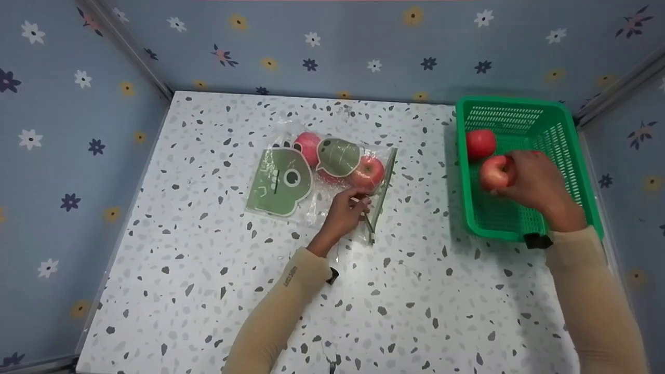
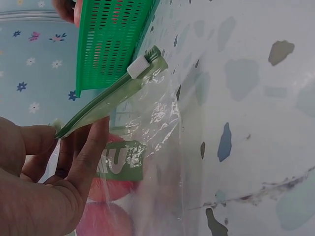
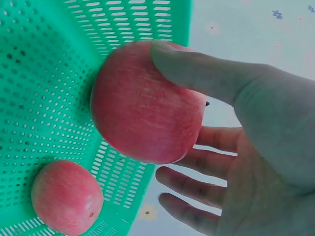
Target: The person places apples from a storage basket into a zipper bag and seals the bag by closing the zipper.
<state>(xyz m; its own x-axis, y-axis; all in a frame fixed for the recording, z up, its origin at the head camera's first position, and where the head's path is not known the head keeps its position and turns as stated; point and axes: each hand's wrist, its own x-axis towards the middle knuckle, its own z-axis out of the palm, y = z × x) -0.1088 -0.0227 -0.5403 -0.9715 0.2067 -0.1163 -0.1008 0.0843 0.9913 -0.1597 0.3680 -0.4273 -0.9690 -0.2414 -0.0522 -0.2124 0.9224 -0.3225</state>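
My right hand [image 1: 537, 182] grips a red apple [image 1: 496, 174] over the green basket [image 1: 470, 218], with the thumb on one side and fingers on the other in the right wrist view. Another apple [image 3: 67, 197] lies inside the basket. At the middle of the table, my left hand [image 1: 345, 213] pinches the green zip edge of a clear plastic bag [image 1: 317, 202] between thumb and fingers. A white slider [image 2: 138, 67] sits near one end of that zip. Red apples [image 1: 368, 172] lie within the bag, partly covered by its green cartoon print.
The basket stands at the table's right side, close to the flowered back wall [image 1: 343, 47]. A speckled white table [image 1: 405, 322] spreads beneath everything. More flowered panels [image 1: 62, 166] rise along the left and right.
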